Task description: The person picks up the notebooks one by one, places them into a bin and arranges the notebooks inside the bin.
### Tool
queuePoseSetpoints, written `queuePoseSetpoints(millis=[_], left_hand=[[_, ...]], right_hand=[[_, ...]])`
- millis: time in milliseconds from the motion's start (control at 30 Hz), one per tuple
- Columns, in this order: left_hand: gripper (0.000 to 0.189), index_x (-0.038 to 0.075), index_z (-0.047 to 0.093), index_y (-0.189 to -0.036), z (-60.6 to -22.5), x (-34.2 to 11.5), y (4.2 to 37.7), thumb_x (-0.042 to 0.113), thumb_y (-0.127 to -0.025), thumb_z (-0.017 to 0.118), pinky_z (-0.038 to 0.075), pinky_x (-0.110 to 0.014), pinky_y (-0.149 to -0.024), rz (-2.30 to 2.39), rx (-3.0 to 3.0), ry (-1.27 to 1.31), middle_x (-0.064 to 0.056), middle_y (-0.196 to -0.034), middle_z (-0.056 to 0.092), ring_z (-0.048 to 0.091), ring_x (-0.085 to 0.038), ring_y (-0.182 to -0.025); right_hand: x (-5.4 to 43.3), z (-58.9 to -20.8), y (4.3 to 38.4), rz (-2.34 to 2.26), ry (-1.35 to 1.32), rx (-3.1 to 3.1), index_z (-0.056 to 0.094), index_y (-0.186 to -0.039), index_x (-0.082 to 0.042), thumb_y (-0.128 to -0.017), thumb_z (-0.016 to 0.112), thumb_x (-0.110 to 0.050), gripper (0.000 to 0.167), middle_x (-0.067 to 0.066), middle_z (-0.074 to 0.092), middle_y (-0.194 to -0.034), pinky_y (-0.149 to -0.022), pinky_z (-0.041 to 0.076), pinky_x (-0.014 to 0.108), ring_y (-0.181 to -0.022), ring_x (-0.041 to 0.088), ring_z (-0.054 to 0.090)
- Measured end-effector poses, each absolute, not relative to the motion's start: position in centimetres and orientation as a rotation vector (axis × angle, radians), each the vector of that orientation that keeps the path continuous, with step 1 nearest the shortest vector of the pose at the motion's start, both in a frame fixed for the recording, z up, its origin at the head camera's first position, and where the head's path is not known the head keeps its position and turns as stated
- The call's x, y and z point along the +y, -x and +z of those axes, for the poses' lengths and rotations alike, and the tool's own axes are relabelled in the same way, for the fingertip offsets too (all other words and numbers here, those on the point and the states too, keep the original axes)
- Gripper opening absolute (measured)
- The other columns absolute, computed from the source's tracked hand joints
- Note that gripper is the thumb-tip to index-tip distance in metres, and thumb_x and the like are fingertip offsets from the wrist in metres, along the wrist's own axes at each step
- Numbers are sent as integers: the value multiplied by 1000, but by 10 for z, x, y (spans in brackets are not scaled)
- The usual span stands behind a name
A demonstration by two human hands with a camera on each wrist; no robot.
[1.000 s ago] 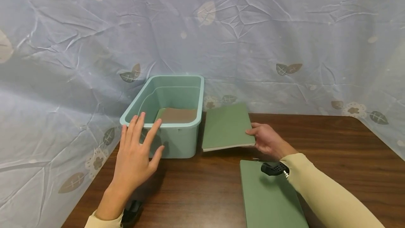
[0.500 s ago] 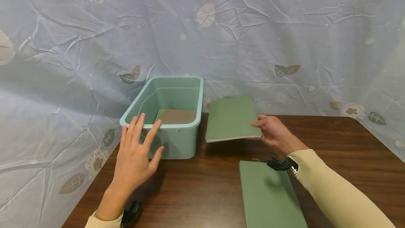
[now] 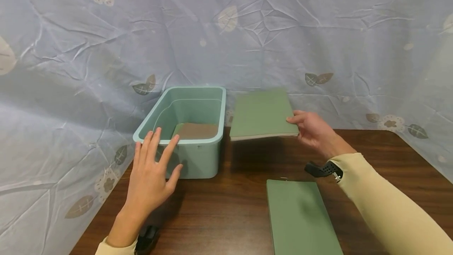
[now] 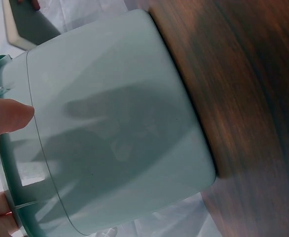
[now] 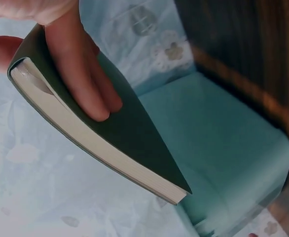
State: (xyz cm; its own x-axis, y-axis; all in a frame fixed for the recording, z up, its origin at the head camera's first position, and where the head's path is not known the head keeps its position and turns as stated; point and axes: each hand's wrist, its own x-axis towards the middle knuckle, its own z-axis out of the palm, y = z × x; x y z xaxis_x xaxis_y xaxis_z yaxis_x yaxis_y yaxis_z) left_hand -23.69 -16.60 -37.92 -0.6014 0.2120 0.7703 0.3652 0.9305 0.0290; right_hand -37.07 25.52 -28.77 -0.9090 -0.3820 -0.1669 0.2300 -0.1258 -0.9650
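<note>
My right hand (image 3: 316,133) grips a green notebook (image 3: 263,115) by its right edge, thumb on the top cover and fingers beneath. The notebook is held above the table, right of a light teal plastic bin (image 3: 198,158). In the right wrist view the fingers (image 5: 80,74) press flat under the cover, and cream page edges show. My left hand (image 3: 148,176) has its fingers spread at the bin's near left rim. The left wrist view shows the thumb (image 4: 16,114) close to the bin's outer wall (image 4: 115,113). Inside the bin lie a brown notebook (image 3: 198,131) and a green edge beside it.
A second green notebook (image 3: 301,215) lies on the dark wood table (image 3: 219,223) at the front, right of centre. Behind the table hangs a pale, creased curtain (image 3: 198,30) with leaf and flower prints, which also runs along the left side.
My right hand has lifted the notebook higher above the table and shifted it slightly to the right. My left hand has stayed at the bin's rim.
</note>
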Motion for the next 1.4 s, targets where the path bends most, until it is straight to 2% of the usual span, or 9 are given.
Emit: queuePoseSetpoints(millis=[100,200,267,333,467,567,767,1200,1400], left_hand=[[88,21,42,-165,-381,-166,236,21,-86,82,26,-80,-119,-233,-2235,403,-29,-169,33,32,-51,-156],[88,21,42,-165,-382,-167,236,21,-86,82,27,-80,-118,-233,-2230,402,-30,-169,34,33,-52,-156],[88,21,42,-165,-383,-167,236,21,-86,82,27,-81,-118,-233,-2227,402,-30,-168,34,33,-52,-156],[89,21,42,-165,-384,-167,236,21,-86,82,27,-81,-118,-235,-2226,403,-31,-168,35,33,-52,-156],[89,21,42,-165,-384,-168,236,20,-85,82,26,-80,-118,-238,-2227,406,-31,-168,35,33,-52,-155],[89,22,41,-165,-384,-169,236,20,-85,82,26,-80,-119,-241,-2230,404,-29,-169,33,33,-53,-155],[89,22,41,-165,-385,-168,238,19,-86,82,26,-80,-119,-244,-2230,409,-28,-170,32,33,-52,-156],[87,22,42,-164,-380,-166,239,21,-86,80,25,-79,-120,-239,-2241,416,-30,-169,33,33,-53,-155],[89,22,41,-165,-380,-166,238,21,-86,81,25,-79,-120,-238,-2242,411,-29,-170,32,34,-54,-154]], right_hand=[[253,-277,370,-2085,178,1755,-22,-167,-10,-110,39,-5,83,2,-29,-176,-134,1,36,-163,17,-23],[250,-268,370,-2109,163,1753,-21,-167,-10,-110,39,-5,83,-1,-34,-174,-132,-9,35,-158,15,-34],[248,-262,370,-2116,150,1767,-19,-168,-10,-110,39,-5,82,-2,-32,-175,-127,18,24,-159,14,-33],[246,-256,369,-2138,141,1736,-18,-168,-11,-110,39,-5,82,-4,-31,-175,-128,12,24,-158,13,-33],[241,-246,368,-2178,148,1677,-17,-170,-15,-110,38,-4,82,-4,-21,-179,-97,44,14,-164,13,-17],[238,-241,368,-2223,171,1600,-11,-171,-16,-110,38,-3,80,2,3,-181,-79,53,13,-162,16,17],[231,-238,369,-2288,212,1475,13,-166,-6,-110,34,3,61,6,52,-137,-87,65,31,-111,14,70],[202,-244,371,-2268,248,1498,43,-137,-4,-110,36,3,30,4,60,-123,-84,65,30,-101,13,72],[176,-252,375,-2225,179,1609,28,-159,0,-107,40,4,54,5,52,-127,-67,57,16,-84,9,67]])
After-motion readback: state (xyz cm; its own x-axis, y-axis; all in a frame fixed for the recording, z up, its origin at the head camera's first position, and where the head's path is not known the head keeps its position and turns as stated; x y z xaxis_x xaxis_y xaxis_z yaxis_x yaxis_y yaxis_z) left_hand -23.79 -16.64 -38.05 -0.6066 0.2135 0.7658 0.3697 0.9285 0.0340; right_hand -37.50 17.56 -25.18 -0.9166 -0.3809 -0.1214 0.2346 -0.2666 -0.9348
